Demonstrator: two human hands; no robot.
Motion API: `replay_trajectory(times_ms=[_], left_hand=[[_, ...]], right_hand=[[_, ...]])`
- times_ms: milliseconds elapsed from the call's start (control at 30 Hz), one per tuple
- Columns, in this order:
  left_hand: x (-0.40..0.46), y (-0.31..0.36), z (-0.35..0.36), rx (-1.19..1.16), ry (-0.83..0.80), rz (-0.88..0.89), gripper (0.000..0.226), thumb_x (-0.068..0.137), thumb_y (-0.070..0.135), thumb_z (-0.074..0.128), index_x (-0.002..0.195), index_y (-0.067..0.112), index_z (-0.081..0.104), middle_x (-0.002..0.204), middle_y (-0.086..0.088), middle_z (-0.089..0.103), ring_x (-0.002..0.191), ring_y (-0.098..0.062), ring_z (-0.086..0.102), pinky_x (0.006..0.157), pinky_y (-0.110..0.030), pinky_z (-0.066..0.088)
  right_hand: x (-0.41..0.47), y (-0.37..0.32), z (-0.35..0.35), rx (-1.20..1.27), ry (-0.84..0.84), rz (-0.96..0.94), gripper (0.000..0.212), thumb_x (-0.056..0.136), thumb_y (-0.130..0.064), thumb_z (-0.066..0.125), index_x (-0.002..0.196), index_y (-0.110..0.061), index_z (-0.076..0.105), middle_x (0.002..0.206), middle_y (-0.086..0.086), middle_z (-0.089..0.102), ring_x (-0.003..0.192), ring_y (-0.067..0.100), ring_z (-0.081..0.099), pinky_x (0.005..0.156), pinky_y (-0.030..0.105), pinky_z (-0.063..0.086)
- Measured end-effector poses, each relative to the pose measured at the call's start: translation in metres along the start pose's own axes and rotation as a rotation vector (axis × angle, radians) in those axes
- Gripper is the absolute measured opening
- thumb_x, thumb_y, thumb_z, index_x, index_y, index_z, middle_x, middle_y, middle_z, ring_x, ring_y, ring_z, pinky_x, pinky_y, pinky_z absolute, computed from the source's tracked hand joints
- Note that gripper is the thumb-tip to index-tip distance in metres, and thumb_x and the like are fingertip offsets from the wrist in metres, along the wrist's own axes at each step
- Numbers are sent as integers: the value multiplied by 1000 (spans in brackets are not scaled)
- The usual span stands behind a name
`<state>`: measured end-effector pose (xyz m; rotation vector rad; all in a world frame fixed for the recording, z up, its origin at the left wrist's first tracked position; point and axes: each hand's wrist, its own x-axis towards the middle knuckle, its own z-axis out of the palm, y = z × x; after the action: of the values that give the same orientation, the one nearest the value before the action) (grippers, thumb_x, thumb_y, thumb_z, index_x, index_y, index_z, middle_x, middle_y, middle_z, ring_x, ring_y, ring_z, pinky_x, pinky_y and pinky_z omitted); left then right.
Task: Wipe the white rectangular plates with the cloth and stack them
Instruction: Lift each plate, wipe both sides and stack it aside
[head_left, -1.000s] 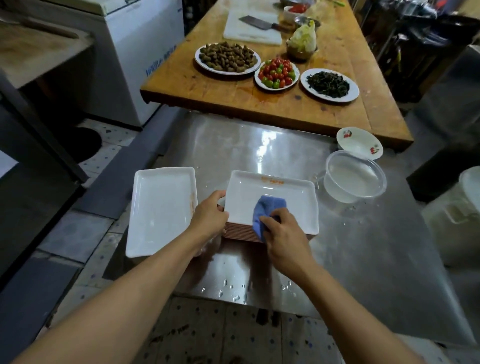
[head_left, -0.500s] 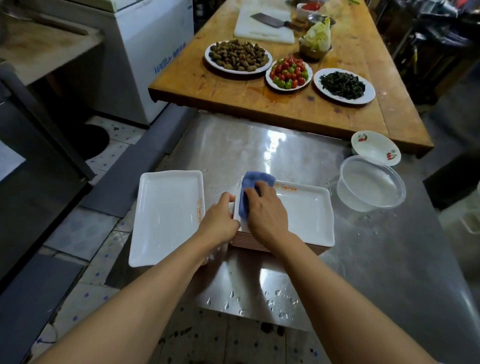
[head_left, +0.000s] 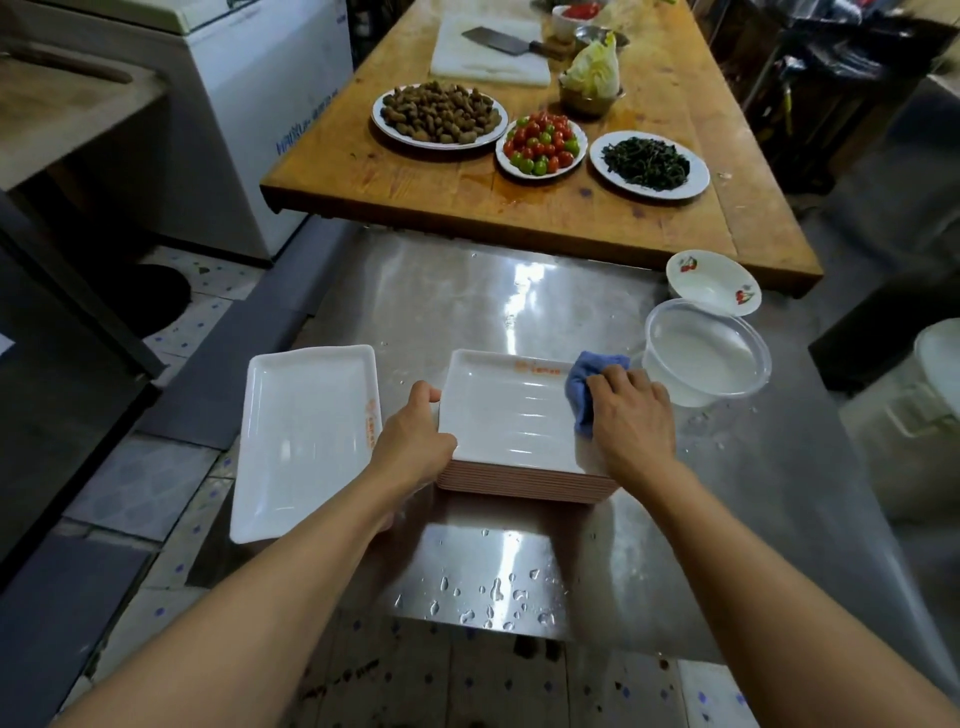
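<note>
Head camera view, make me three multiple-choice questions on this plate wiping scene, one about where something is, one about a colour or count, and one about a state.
1. Where is the blue cloth?
A. on the far right corner of the top white rectangular plate of the stack
B. in the clear plastic tub
C. on the wooden table

2. How many round plates of food stand along the wooden table's near end?
A. one
B. three
C. five

3. What is the left hand doing?
A. hanging free
B. lifting the single white rectangular plate
C. holding the stack's left edge

Answers: 1 A, the right hand presses the cloth there. 2 B, brown pods, red and green tomatoes, dark greens. 3 C, its grip curls round the top plate's left rim.
</note>
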<state>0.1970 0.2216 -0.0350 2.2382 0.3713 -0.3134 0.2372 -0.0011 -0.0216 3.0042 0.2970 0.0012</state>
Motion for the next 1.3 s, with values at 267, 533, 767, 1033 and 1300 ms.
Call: replay_trajectory(times_ms=[267, 533, 767, 1033, 1300], left_hand=[[-1, -5, 0, -91, -12, -21, 41, 81, -1, 51, 111, 25, 40, 76, 0, 50, 72, -25, 56, 65, -36, 50], [-3, -8, -4, -324, -68, -43, 43, 85, -7, 48, 114, 24, 44, 64, -5, 51, 50, -17, 54, 44, -26, 48], [-3, -5, -2, -280, -68, -77, 47, 84, -6, 47, 119, 25, 42, 72, -10, 56, 56, -20, 56, 48, -29, 51], [-6, -3, 5, -109, 45, -74, 52, 81, -4, 38, 123, 26, 43, 71, -11, 64, 55, -23, 62, 63, -42, 59], [-12, 9, 10, 303, 184, -62, 52, 84, 13, 51, 133, 20, 39, 127, -16, 47, 112, -33, 48, 87, -37, 42]], right_hand=[[-46, -18, -10, 169, -72, 2, 26, 88, -15, 47, 111, -10, 59, 120, 8, 54, 111, 27, 46, 84, 33, 38], [-46, -99, -12, 549, -137, -139, 36, 90, -28, 52, 124, -16, 50, 128, 12, 40, 112, 30, 37, 95, 35, 34], [-49, -94, -5, 448, -76, -209, 32, 88, -17, 54, 120, -13, 51, 124, 11, 44, 106, 28, 40, 87, 35, 40], [-75, -16, -8, 221, -31, -56, 25, 92, -17, 49, 116, -10, 54, 122, 8, 50, 107, 27, 46, 83, 32, 32], [-86, 11, -26, 526, -15, 200, 9, 85, -3, 58, 94, -5, 56, 111, 15, 49, 100, 29, 50, 68, 23, 34]])
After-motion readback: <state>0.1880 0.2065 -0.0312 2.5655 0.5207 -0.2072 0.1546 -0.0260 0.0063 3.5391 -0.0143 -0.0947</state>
